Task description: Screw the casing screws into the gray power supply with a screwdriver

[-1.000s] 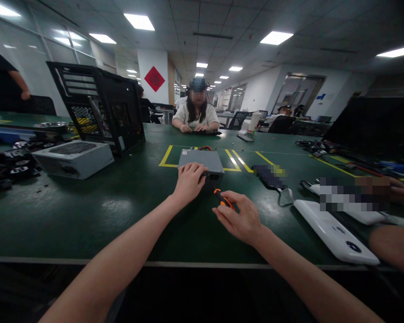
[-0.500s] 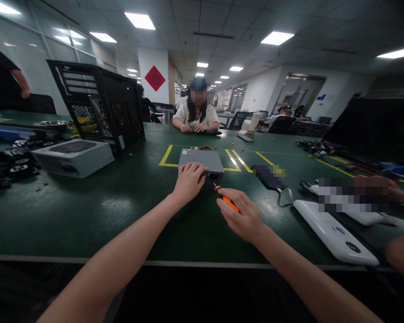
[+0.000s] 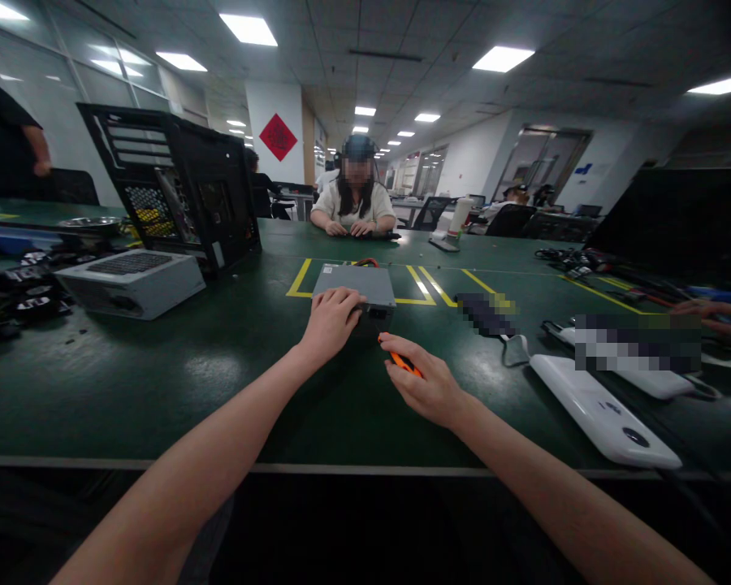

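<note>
A grey computer power supply [image 3: 354, 281] lies on the green table, inside yellow tape marks, with coloured wires [image 3: 366, 262] at its far side. Over its near left edge my left hand [image 3: 332, 318] is gripping it, fingers on top and thumb toward the front face. A dark socket shows on that near face. My right hand [image 3: 430, 380] is closed around an orange-and-black screwdriver [image 3: 402, 361], whose front end points at the near side of the power supply. The screwdriver's thin tip is hard to make out, and I cannot tell whether it touches the casing.
On the left stand an open black computer case [image 3: 176, 187] and another power supply [image 3: 134, 280]. White power banks [image 3: 603, 410] with cables and a blurred phone [image 3: 486, 314] lie on the right. A person [image 3: 356, 195] sits opposite; another person's hand [image 3: 715, 317] is at far right.
The power supply has shifted slightly left together with my left hand. My right hand and the screwdriver have also moved a little left, staying close to its near face.
</note>
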The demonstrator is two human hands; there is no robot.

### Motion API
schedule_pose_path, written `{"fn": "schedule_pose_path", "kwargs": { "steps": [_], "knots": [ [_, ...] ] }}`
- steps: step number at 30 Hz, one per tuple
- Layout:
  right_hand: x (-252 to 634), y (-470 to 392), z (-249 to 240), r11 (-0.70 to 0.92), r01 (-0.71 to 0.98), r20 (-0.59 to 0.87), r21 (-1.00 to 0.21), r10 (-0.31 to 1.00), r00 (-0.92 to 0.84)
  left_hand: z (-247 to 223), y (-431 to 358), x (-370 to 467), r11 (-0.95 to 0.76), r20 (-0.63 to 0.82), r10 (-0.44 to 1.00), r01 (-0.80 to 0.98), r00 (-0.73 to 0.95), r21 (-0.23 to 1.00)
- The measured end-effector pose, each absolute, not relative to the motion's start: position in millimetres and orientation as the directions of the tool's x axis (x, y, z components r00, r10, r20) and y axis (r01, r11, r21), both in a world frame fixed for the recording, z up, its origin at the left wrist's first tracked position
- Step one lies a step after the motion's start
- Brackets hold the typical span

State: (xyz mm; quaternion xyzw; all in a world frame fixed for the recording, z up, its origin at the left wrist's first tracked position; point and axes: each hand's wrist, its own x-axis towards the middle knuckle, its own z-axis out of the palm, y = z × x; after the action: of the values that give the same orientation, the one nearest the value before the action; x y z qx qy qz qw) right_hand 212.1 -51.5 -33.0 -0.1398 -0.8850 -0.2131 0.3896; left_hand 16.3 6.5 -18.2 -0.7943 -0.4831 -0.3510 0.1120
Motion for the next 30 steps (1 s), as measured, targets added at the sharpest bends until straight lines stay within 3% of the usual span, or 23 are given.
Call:
{"fn": "schedule_pose_path", "kwargs": {
  "steps": [9,14,17,30],
  "knots": [
    [202.7,-48.5,-36.9,0.782,0.533,0.776,0.324,0.102,-0.622,-21.3,15.1,6.8,-0.494,0.684,0.682,0.853,0.259,0.17],
    [200.4,-48.9,-36.6,0.823,0.519,0.812,0.23,0.132,-0.569,-23.1,16.1,6.7,-0.513,0.698,0.67,0.837,0.251,0.192],
    [199.7,-50.0,-35.3,0.746,0.596,0.814,0.298,0.127,-0.567,-23.2,15.6,7.4,-0.514,0.699,0.671,0.835,0.248,0.197],
    [198.2,-52.6,-34.2,0.787,0.521,0.757,0.332,0.107,-0.644,-21.4,14.0,9.9,-0.484,0.682,0.697,0.847,0.222,0.22]
  ]
}}
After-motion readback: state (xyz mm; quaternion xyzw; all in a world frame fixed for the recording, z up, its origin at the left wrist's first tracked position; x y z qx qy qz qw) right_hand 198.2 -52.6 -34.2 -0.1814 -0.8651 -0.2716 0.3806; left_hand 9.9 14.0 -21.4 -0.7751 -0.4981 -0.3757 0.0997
